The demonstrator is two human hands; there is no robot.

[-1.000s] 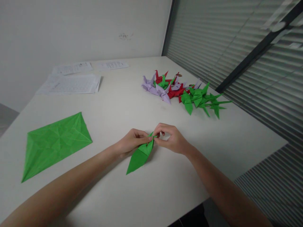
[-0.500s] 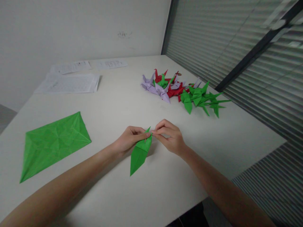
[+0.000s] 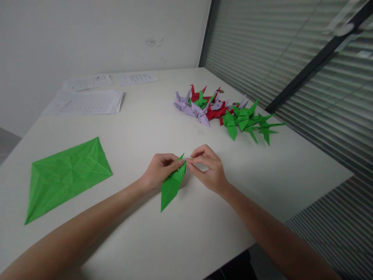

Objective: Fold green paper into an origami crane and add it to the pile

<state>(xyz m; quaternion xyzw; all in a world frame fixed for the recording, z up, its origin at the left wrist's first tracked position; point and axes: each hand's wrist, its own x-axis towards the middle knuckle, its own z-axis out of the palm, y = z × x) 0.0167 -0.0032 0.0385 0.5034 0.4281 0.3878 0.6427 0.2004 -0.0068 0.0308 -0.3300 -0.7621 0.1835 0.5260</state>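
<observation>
A green origami crane (image 3: 172,186), partly folded, is pinched between the thumb and fingers of my left hand (image 3: 162,168). One broad pointed flap hangs down towards me, and a narrow tip sticks up past the left fingers. On the crane's right side, the thumb and forefinger of my right hand (image 3: 209,168) close on another narrow point, whose very end is hidden by the fingertips. Both hands are just above the white table (image 3: 140,241).
A creased green paper sheet (image 3: 70,175) lies at the left. Several finished cranes in purple, red and green (image 3: 215,111) are heaped at the back right. Printed papers (image 3: 90,102) lie at the back left. Window blinds (image 3: 291,50) run along the right edge.
Both hands and the crane have shifted very slightly, the crane's lower flap a little upward. The grip of both hands on the crane looks the same.
</observation>
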